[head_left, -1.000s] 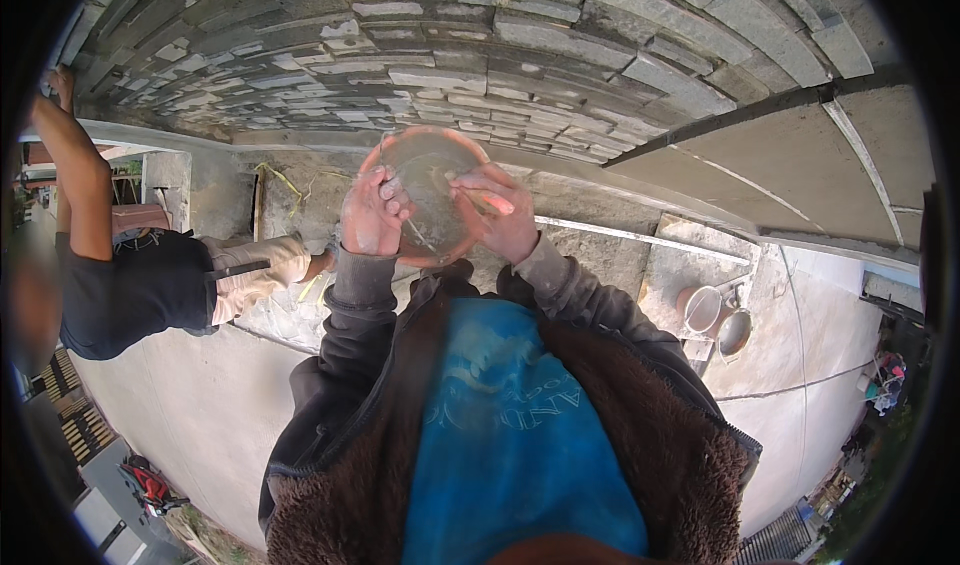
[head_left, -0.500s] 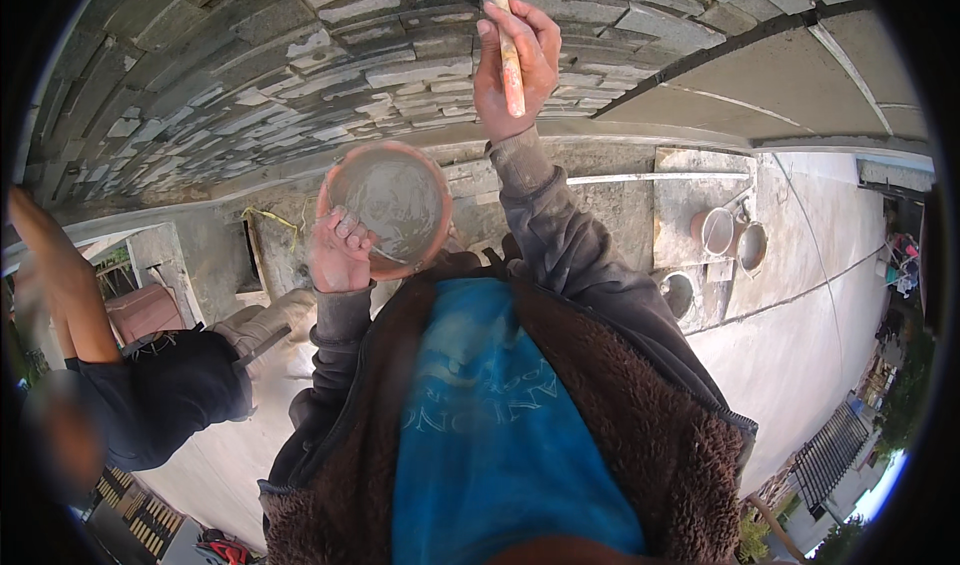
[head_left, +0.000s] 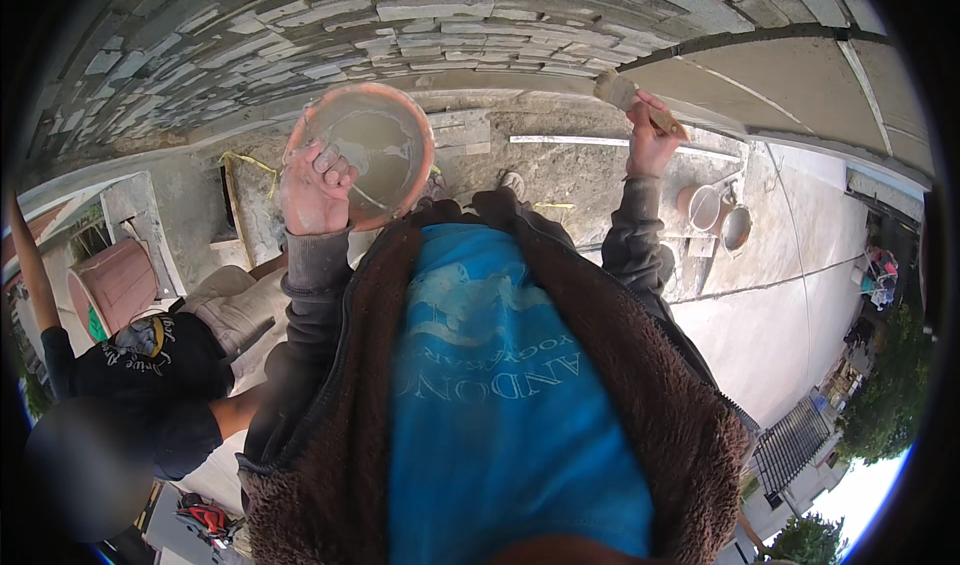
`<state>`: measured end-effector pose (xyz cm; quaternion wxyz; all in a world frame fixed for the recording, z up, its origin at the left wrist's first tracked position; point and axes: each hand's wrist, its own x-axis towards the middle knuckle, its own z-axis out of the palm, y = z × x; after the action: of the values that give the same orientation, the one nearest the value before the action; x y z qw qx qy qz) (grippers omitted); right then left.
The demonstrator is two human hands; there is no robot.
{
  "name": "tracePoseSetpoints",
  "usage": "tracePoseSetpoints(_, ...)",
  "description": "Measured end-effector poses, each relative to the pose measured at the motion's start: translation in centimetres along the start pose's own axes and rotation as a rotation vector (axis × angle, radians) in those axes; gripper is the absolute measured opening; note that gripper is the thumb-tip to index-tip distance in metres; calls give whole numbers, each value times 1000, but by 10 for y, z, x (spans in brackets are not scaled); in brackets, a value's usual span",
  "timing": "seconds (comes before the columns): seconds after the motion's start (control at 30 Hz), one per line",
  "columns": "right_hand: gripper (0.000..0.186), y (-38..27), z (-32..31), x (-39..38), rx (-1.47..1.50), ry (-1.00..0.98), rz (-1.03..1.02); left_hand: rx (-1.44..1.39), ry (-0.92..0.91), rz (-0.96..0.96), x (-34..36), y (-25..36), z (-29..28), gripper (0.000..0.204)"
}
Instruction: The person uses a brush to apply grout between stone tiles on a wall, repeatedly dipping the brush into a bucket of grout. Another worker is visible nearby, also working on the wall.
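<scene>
My left hand (head_left: 318,190) is closed at the near left side of an orange-brown bucket (head_left: 424,155), its fingers curled on the rim or handle. Greyish, watery liquid (head_left: 372,145) lies in the bucket. My right hand (head_left: 652,147) is out to the right, closed around the handle of a wide paintbrush (head_left: 672,125). The brush's bristles point left, towards the foot of a wall of stacked grey stone strips (head_left: 420,30). From this view I cannot tell whether the bristles touch the wall.
A co-worker in a black shirt (head_left: 135,355) is close on my left, beside a pinkish tub (head_left: 115,285). On the right stand two small buckets (head_left: 704,208) (head_left: 736,228) on the stained floor. A long pale strip (head_left: 600,141) lies along the wall's base.
My right hand has come down from the stone wall and swung right with the brush, whose bristles now point left. The bucket and my left hand appear slightly higher and further left. The co-worker has shifted.
</scene>
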<state>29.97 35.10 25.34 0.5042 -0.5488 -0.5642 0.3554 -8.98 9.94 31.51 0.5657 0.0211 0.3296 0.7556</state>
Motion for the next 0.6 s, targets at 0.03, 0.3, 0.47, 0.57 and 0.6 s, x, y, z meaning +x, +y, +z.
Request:
tracePoseSetpoints(0.03,14,-35,14,-11,121,-74,45,5,14,9,6,-2,0,17)
tracePoseSetpoints(0.3,31,-61,196,-100,-407,-847,-499,1,-158,-142,17,-12,26,22)
tracePoseSetpoints(0.47,29,-37,207,-112,-472,-781,-402,80,-75,-123,12,-29,67,15)
tracePoseSetpoints(0.57,27,-23,197,-113,-531,-907,-300,49,-113,-171,20,-42,62,12)
tracePoseSetpoints(0.6,25,-38,186,-110,-410,-836,-385,57,-75,-160,20,-44,67,11)
